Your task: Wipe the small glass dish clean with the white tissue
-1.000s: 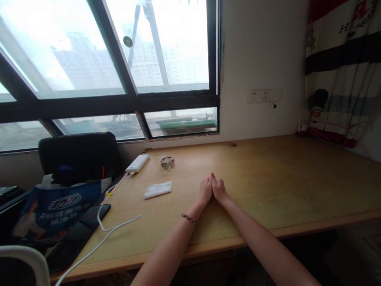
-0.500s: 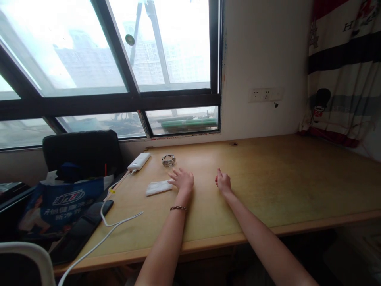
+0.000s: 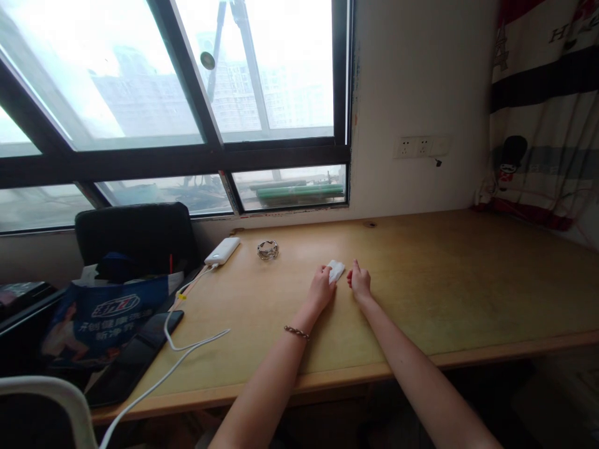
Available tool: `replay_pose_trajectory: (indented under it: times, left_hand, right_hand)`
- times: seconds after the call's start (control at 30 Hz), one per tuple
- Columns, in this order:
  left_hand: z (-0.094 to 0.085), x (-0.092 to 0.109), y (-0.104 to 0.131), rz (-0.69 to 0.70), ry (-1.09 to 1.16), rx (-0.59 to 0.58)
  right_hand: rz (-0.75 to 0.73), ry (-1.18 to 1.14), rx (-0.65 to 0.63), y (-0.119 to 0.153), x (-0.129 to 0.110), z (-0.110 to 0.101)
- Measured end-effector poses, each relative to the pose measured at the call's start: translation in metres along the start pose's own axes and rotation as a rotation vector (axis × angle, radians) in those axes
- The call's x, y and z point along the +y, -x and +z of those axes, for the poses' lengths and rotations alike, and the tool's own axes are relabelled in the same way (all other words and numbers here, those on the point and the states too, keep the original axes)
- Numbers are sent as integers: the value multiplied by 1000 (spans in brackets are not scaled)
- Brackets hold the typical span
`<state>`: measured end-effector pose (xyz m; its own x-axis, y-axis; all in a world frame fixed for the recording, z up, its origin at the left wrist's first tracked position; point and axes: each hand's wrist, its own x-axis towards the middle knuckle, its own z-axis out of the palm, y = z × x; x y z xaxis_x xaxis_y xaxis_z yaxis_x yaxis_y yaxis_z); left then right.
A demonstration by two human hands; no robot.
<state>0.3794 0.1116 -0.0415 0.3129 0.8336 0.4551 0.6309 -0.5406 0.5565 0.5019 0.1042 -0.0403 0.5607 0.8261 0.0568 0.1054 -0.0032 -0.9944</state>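
My left hand (image 3: 321, 287), with a braided bracelet on its wrist, is closed on a crumpled white tissue (image 3: 336, 270) just above the wooden table. The tissue sticks out past the fingers toward my right hand. Close by on the right, my right hand (image 3: 360, 284) is curled into a fist with the thumb upright. A reddish spot shows at its curled fingers, and whatever lies inside the fist is hidden. Between the two hands there is a small gap. Farther back to the left, a silver chain-like bracelet (image 3: 268, 250) lies on the table.
A white power bank (image 3: 223, 251) with a white cable (image 3: 174, 347) rests near the table's left edge. Left of it are a dark chair (image 3: 135, 234), a blue bag (image 3: 112, 312) and a black flat object (image 3: 138, 355). The wall and window border the table's back.
My left hand has taken hold of the tissue, which lay flat on the table, and carried it right, beside my right hand. My right hand stays a fist with its thumb up.
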Motion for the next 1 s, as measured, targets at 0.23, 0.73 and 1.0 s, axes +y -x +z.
replay_pose_trajectory:
  times: [0.23, 0.73, 1.0]
  left_hand:
    - [-6, -3, 0, -122, -140, -48]
    - [-12, 26, -1, -173, 386, 167]
    - [-12, 25, -3, -259, 524, 190]
  right_hand:
    - [13, -43, 11, -1, -1, -1]
    - [-74, -328, -329, 3, -2, 6]
    - [-49, -457, -311, 5, -6, 2]
